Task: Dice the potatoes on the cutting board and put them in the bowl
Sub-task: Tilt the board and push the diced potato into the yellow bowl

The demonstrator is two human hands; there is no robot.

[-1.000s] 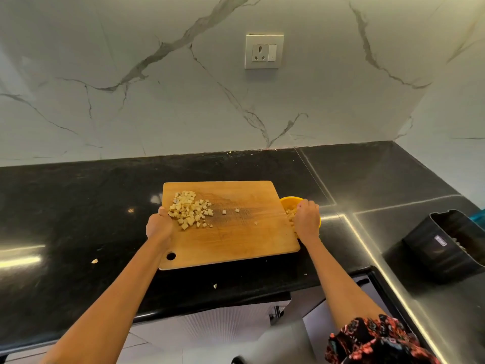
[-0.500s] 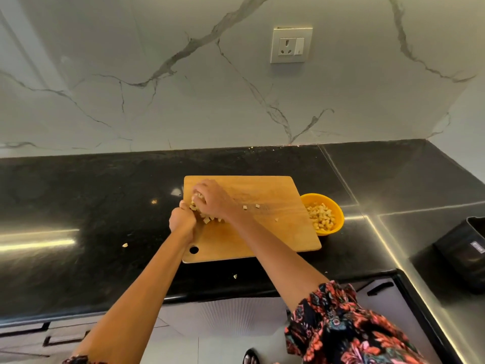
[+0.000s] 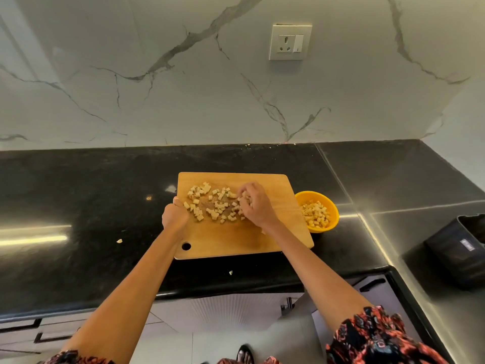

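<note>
Lying scattered across the far half of the rectangular wooden cutting board [image 3: 262, 240], the small pale diced potato cubes [image 3: 210, 206] form a loose patch from the board's left edge to its middle. We note a second lot of the same cubes already in the round yellow bowl [image 3: 332, 208], which sits just beside the board's right edge, touching or nearly so.

Our right hand [image 3: 256, 206] is over the right end of the patch, fingers curled down, its grip closed round several cubes; pale pieces show between the fingertips. Our left hand [image 3: 174, 216] is at the board's left edge, its grip clenched over that edge, thumb on the top face.

The board has a round hole near its front left corner and lies flat on the black speckled stone surface [image 3: 91, 206]. Two stray potato bits lie on that surface, one [image 3: 119, 241] left of the board, one [image 3: 230, 272] in front of it.

Well apart to the right stands a dark rectangular container [image 3: 456, 253]; we cannot tell what it holds. Behind, a white marble-veined wall [image 3: 183, 101] carries a white socket plate [image 3: 290, 42]. A floral sleeve [image 3: 372, 337] shows at lower right.
</note>
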